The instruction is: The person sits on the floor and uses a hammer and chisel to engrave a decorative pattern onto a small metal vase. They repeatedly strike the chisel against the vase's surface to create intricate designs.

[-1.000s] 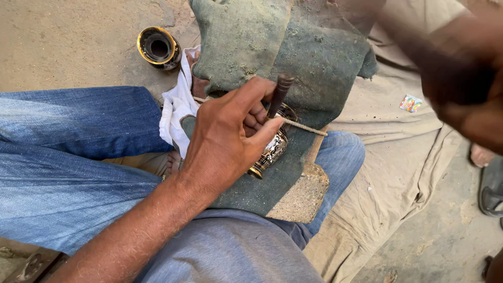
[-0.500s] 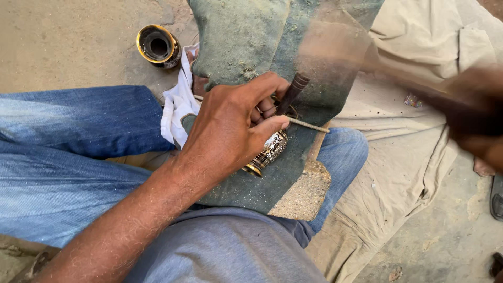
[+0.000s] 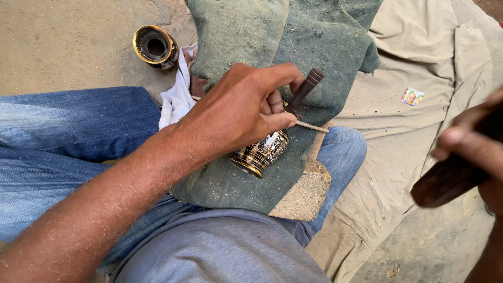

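Note:
My left hand [image 3: 242, 109] grips a dark metal punch [image 3: 307, 87] and steadies a small brass cup with black engraved patterns [image 3: 260, 152]. The cup lies on its side on a green cloth [image 3: 293, 42] spread over my knee. A thin stick or cord [image 3: 312, 126] pokes out from under my fingers. My right hand [image 3: 471, 144] is raised at the right edge, closed around the dark wooden handle [image 3: 445, 181] of a tool whose head is out of view.
A second black-and-brass cup [image 3: 153, 47] stands upright on the sandy ground at top left. A white rag [image 3: 177, 99] lies beside my jeans. A beige cloth [image 3: 419, 126] covers the ground on the right, with a small colourful wrapper [image 3: 412, 96] on it.
My right hand with the wooden-handled tool swung down over the punch and has come back up to the right. My left hand keeps the punch on the cup.

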